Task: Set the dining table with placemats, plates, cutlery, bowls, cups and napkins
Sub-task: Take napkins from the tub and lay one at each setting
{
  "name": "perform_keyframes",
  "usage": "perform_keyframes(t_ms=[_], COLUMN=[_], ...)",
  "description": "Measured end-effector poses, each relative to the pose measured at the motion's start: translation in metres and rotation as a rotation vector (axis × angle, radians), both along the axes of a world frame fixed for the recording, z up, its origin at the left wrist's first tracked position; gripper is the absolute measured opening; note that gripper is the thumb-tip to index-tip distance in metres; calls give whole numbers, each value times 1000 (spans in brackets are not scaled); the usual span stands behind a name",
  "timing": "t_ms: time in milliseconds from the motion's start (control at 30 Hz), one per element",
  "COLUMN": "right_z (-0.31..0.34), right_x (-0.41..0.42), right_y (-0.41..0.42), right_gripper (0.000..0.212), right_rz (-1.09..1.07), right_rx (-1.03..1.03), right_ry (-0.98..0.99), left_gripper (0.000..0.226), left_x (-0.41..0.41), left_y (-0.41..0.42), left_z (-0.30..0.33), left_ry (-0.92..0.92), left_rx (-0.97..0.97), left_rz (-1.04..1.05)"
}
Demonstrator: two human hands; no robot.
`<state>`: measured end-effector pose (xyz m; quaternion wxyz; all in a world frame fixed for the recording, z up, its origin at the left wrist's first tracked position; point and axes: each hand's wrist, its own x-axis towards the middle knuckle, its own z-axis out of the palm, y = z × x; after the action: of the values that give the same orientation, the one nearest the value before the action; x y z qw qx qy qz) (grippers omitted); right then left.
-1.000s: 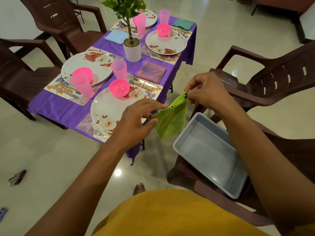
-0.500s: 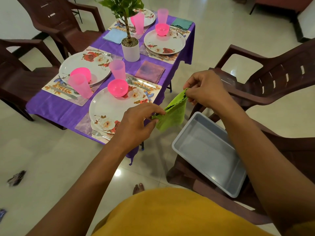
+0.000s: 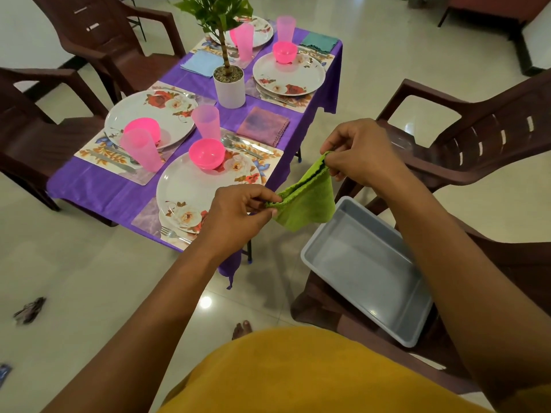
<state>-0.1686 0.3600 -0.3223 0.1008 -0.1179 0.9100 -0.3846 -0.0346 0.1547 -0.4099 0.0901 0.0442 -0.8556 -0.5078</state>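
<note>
Green napkin [image 3: 307,201]: it hangs in the air between the two hands, folded double, beside the near corner of the table and above the grey tray [image 3: 366,269]. It touches neither of them.
Left hand [image 3: 238,210]: thumb and fingers are pinched on the lower corner of the cloth, over the edge of the near plate [image 3: 190,186].
Right hand [image 3: 354,153]: the fingers are closed on the upper corner, where the two layers meet.
Table: four places have a mat, a plate, a pink bowl [image 3: 206,153] and a cup. I see three napkins lying, purple [image 3: 262,125], blue [image 3: 201,63] and teal [image 3: 319,43], so I judge the green one is the last.
Risk, the fold: only the corners are held; if one pinch gets loose, the layers can open or the cloth can drop to the floor.
Risk, the reach: the free place seems to be on the left side, so an arm must pass over the pink bowl and the tall cup [image 3: 206,122]. A low sleeve or wrist could tip the cup.
Risk, the cutlery: the fork [image 3: 174,234] lies close to the table edge and a brush could push it off.
</note>
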Motion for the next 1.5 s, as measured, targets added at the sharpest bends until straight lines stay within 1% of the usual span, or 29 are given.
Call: perform_keyframes(t_ms=[267,467,600,833,967,1067,1200,1400,1500], right_z=[0,1,4,2,1,1,4,5,5], right_x=[0,1,3,7,9,9,11,13,12], right_y=[2,3,2,2,2,3,3,2,4], right_gripper=[15,13,11,16,15,14,11,9,11], right_rz=[3,-1,9,83,98,83,27,-34,-46], right_rx=[18,21,32,97,95,76,-12,-84,-86], right_ry=[7,6,10,104,121,85,-7,-109,-131], left_gripper=[22,13,14,16,15,15,14,17,19], left_x=[2,7,8,9,8,7,7,7,8], left_y=[-1,-3,-4,-7,-7,-8,-10,-11,-12], left_z=[8,8,5,10,12,13,15,18,20], left_ry=[66,162,172,220,235,229,218,196,187], left_rx=[7,-23,-48,-18,10,60,126,201,210], left_rz=[82,50,69,176,215,234,250,300,306])
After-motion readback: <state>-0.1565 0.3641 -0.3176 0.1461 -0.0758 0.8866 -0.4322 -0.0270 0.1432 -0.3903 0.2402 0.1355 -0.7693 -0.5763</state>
